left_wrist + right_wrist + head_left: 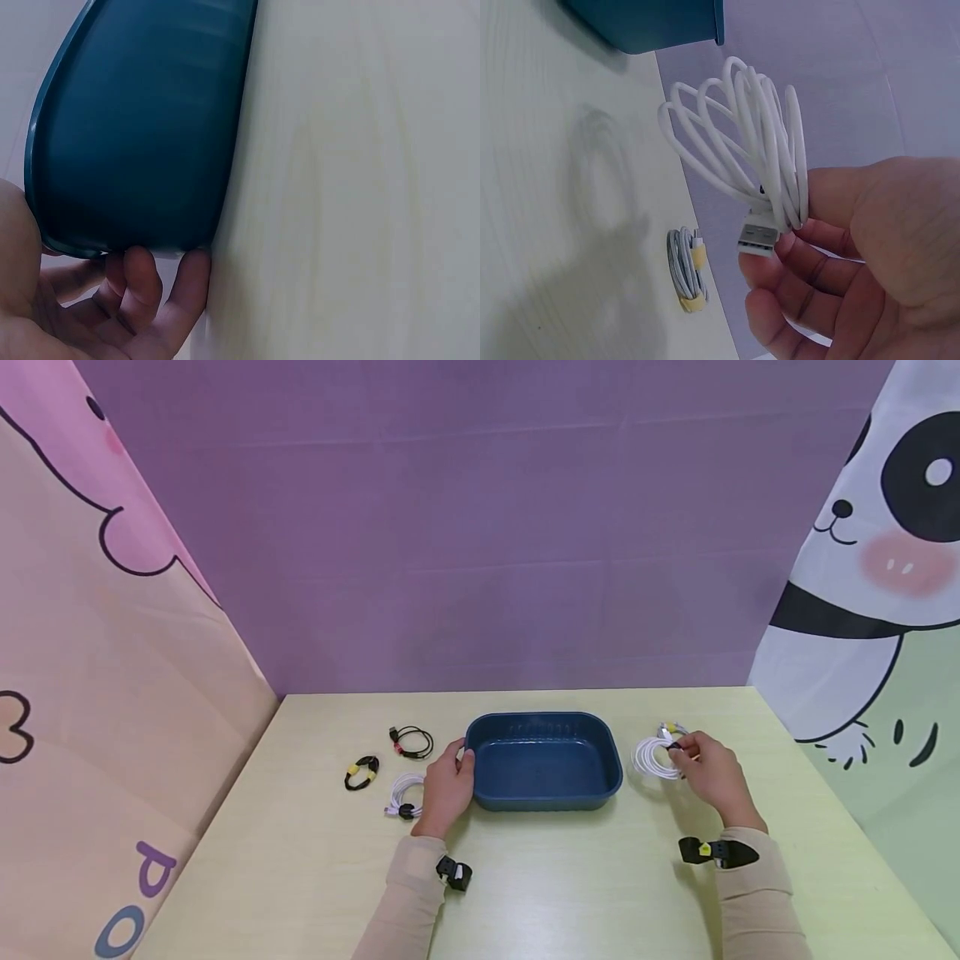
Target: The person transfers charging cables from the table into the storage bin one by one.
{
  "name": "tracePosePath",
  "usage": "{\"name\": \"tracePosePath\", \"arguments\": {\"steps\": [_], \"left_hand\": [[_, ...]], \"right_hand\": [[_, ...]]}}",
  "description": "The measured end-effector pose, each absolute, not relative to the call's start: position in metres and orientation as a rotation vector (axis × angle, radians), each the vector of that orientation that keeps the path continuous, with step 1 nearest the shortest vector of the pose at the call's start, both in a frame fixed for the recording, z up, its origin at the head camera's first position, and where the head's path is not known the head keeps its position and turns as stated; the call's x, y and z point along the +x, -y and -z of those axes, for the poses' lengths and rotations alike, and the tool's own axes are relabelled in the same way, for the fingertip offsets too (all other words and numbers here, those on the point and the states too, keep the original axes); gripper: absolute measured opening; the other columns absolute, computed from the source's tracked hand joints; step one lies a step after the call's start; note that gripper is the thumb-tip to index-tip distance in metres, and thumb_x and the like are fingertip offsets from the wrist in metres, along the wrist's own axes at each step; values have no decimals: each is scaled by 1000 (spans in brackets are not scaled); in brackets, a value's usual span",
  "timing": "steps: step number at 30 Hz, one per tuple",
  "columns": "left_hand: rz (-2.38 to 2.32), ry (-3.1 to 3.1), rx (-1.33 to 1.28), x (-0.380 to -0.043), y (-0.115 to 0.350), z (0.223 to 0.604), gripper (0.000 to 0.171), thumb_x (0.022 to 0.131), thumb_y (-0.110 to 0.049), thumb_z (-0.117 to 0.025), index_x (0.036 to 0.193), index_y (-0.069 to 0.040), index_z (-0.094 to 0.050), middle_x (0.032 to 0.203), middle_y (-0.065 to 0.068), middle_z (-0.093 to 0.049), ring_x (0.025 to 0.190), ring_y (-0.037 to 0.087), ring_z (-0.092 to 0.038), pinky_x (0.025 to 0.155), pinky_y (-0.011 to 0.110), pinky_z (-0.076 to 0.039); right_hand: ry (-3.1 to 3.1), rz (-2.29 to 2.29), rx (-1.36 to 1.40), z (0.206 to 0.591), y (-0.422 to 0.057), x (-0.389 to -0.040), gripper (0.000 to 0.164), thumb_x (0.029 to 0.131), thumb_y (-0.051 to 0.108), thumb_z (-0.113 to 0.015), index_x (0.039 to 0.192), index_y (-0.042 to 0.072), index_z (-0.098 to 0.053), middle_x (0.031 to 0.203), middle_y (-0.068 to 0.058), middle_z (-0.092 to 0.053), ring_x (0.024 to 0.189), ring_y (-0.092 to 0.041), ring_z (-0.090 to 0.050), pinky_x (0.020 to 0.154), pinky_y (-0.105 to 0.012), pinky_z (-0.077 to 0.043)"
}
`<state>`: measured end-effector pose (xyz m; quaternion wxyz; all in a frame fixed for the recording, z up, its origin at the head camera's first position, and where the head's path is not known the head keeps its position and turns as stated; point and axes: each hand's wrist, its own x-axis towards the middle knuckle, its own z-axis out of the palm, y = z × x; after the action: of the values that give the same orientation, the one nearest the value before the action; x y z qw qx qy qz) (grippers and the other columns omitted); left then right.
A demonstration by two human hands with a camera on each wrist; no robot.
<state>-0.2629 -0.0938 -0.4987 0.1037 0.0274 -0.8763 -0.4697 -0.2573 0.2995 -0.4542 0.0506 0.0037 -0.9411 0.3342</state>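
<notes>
My right hand [708, 774] pinches a coiled white USB cable [761, 150] between thumb and fingers, its USB-A plug hanging beside the fingertips. In the right wrist view the coil is raised, its shadow falling on the table. A dark blue rectangular tray [546, 803] stands in the middle of the table. At its left end, my left hand [447, 789] holds it, with bent fingers [142, 281] against the outer wall and the thumb at the rim. Nothing lies inside the tray.
Left of the tray lie a coiled black cable with a red tie [415, 742], a black coil with yellow ties [362, 773] and a white coil [405, 793], partly behind the left hand. A grey cable with yellow ties [686, 270] lies beyond the right hand.
</notes>
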Motion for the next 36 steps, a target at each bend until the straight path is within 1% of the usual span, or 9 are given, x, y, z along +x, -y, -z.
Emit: {"name": "tracePosePath", "arguments": {"steps": [16,24,30,36], "left_hand": [[1379,2601,87,-264,94,498,38,106,-24,-53,139,-7,-60,74,3,-54,66,19,-49,61,31,-38],[1376,2598,84,-264,93,499,38,106,-23,-53,139,-6,-60,73,3,-54,64,18,-49,59,30,-37],[1346,2575,75,-264,92,499,37,105,-23,-54,137,-6,-63,73,3,-56,63,16,-50,60,30,-38],[1351,2568,65,-263,92,499,36,105,-22,-54,137,-6,-63,72,3,-56,63,16,-49,60,31,-38]], "right_hand": [[2826,-1019,5,452,-295,-257,26,102,17,-60,113,-6,-61,101,-23,-68,86,-30,-64,65,-31,-46],[2817,-1019,5,451,-292,-258,28,103,20,-59,115,-5,-61,102,-23,-68,82,-24,-62,64,-30,-46],[2809,-1030,22,448,-290,-258,29,103,20,-59,117,-5,-61,104,-24,-68,86,-28,-64,66,-31,-48],[2795,-1034,23,445,-286,-256,28,103,20,-60,116,-5,-62,102,-23,-68,85,-28,-64,66,-31,-47]]}}
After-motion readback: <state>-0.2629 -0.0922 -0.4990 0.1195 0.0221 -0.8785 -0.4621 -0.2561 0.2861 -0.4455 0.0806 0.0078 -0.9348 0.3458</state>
